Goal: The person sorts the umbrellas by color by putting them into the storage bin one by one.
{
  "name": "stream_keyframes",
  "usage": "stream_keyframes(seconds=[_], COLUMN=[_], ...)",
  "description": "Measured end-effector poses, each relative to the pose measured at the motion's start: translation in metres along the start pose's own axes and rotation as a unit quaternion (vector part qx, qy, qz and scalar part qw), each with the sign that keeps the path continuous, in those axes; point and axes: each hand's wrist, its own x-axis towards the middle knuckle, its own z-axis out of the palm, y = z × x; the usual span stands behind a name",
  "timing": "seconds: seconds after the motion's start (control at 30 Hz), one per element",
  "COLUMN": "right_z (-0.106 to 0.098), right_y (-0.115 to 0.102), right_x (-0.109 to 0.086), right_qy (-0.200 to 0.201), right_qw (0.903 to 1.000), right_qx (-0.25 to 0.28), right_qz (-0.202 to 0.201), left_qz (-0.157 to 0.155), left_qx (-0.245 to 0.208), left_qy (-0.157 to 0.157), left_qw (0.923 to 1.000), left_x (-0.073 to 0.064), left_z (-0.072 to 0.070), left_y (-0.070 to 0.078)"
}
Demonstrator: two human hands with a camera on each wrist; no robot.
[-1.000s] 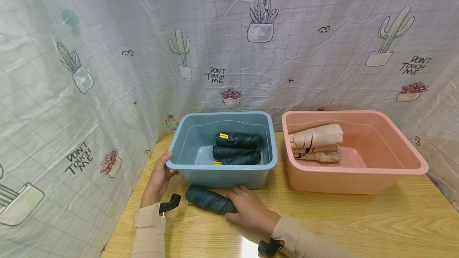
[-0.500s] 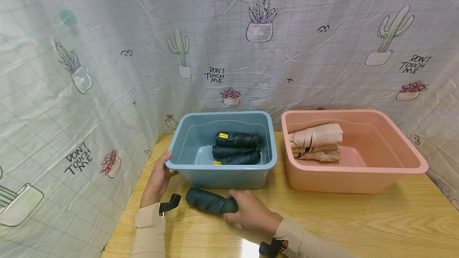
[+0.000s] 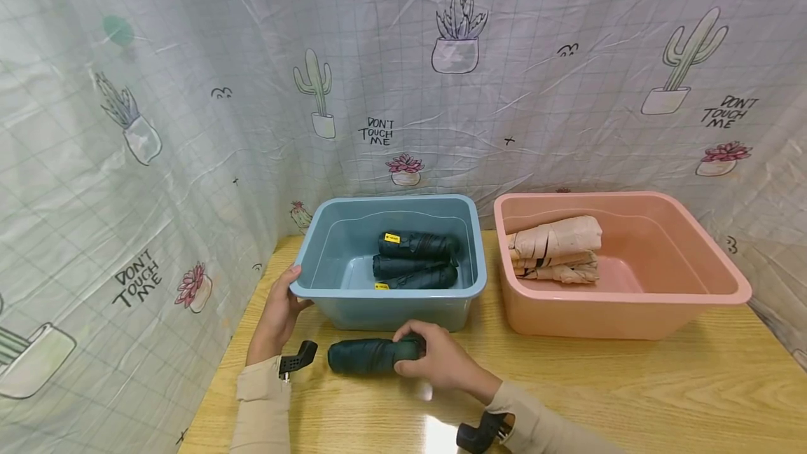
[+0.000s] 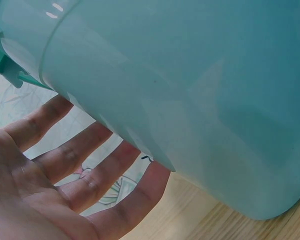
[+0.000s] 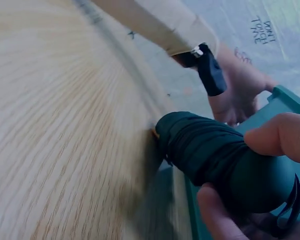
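Observation:
In the head view, a dark green folded umbrella [image 3: 362, 356] lies almost level on the table in front of the blue tub [image 3: 391, 293]. My right hand [image 3: 441, 359] pinches its right end; the right wrist view shows thumb and fingers on either side of the rounded handle [image 5: 262, 182], a wrist strap [image 5: 293, 200] dangling there. At the tub's left front corner, my left hand [image 3: 279, 305] touches the wall below the rim with fairly straight fingers [image 4: 90, 185]. Inside the tub rest 3 similar dark umbrellas [image 3: 416, 265], two with yellow labels.
A pink tub [image 3: 630, 297] stands right of the blue one, with several beige folded umbrellas [image 3: 557, 238] stacked at its left side. Behind both hangs a cactus-print curtain [image 3: 403, 90], which also runs along the left of the wooden table [image 3: 599, 391].
My right hand has shifted from over the umbrella to pinching its handle end. The umbrella has turned from slanted to nearly level. My left hand stays at the tub.

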Motion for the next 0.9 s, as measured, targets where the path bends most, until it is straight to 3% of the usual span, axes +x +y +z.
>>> stream_keyframes(seconds=[0.3, 0.9], right_z=[-0.003, -0.007], right_y=[-0.003, -0.017], right_x=[-0.002, -0.008], right_qy=[-0.008, -0.017], right_qw=[0.996, 0.9912], right_qx=[0.088, 0.13], right_qz=[0.01, 0.015], left_qz=[0.004, -0.001], left_qx=[0.001, -0.001], left_qy=[-0.002, 0.005], left_qw=[1.0, 1.0], left_x=[0.0, -0.002], left_z=[-0.002, 0.002], left_y=[-0.002, 0.001])
